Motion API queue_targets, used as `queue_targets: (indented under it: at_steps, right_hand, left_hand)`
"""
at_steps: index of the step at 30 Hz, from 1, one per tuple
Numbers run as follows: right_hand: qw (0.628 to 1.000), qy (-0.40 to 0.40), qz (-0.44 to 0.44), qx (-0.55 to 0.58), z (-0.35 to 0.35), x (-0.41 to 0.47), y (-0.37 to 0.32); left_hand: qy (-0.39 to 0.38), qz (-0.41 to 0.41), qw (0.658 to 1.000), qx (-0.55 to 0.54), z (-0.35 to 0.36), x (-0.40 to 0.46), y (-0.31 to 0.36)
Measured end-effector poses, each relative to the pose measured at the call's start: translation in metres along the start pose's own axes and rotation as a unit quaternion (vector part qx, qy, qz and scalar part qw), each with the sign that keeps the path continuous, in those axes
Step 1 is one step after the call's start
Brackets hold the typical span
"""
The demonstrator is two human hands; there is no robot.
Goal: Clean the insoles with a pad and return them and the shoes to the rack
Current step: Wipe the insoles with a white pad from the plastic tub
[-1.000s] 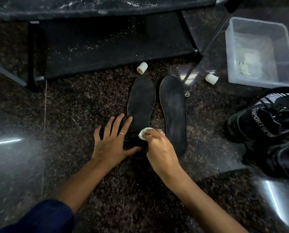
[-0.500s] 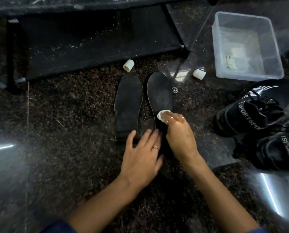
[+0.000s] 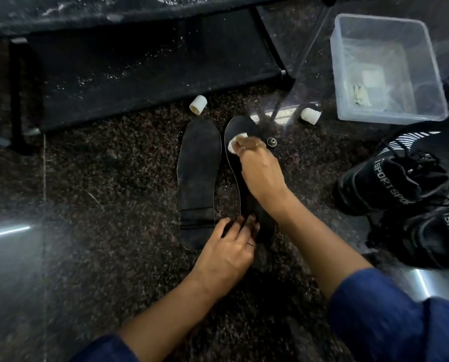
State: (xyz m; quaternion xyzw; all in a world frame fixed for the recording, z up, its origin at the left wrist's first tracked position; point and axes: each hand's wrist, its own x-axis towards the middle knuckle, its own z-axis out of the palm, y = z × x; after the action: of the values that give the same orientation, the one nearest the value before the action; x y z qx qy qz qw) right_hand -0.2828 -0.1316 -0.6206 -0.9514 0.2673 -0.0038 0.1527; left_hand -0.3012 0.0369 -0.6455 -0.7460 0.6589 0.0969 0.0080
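Observation:
Two black insoles lie side by side on the dark speckled floor. My right hand [image 3: 260,171] pinches a small white pad [image 3: 234,142] against the toe end of the right insole [image 3: 237,128]. My left hand [image 3: 227,253] rests with straight fingers on that insole's heel end, beside the left insole [image 3: 198,176], which lies uncovered. Two black sport shoes [image 3: 390,184] [image 3: 432,236] sit on the floor at the right. The black shoe rack [image 3: 140,61] stands at the back, its lower shelf bare.
A clear plastic bin [image 3: 390,118] with white pads inside stands at the back right. Two small white caps [image 3: 198,104] [image 3: 310,115] and a small metal ring [image 3: 271,141] lie on the floor near the insoles' toes. A rack leg stands near the right insole's toe.
My right hand moved the pad from the left insole's heel to the right insole, then up to its toe. My left hand shifted from the left insole to the right insole's heel.

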Motion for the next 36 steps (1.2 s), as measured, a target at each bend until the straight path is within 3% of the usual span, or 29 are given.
queue_targets:
  at_steps: [4, 10, 18, 23, 30, 36]
  right_hand:
    - [0.999, -0.019, 0.031, -0.006, -0.008, 0.017, -0.003]
    - [0.995, -0.067, 0.025, 0.065, 0.003, -0.061, -0.008]
    - [0.998, 0.024, 0.028, 0.054, -0.001, 0.012, -0.008]
    - [0.999, -0.004, 0.03, 0.02, -0.019, 0.034, -0.006]
    - [0.998, -0.027, 0.022, 0.051, 0.004, -0.041, -0.004]
    - [0.993, 0.025, 0.098, 0.054, -0.011, 0.021, 0.01]
  left_hand:
    - [-0.015, 0.017, 1.0, 0.022, -0.006, -0.001, -0.002]
    - [-0.033, 0.041, 0.998, 0.041, -0.01, -0.002, 0.001]
    - [-0.035, 0.004, 0.999, 0.032, -0.007, 0.008, 0.005]
    - [-0.047, 0.017, 0.998, 0.033, -0.002, 0.007, 0.003]
    - [-0.031, 0.014, 0.999, 0.022, -0.005, 0.005, 0.005]
    - [-0.037, 0.022, 0.998, 0.039, 0.0, 0.008, 0.002]
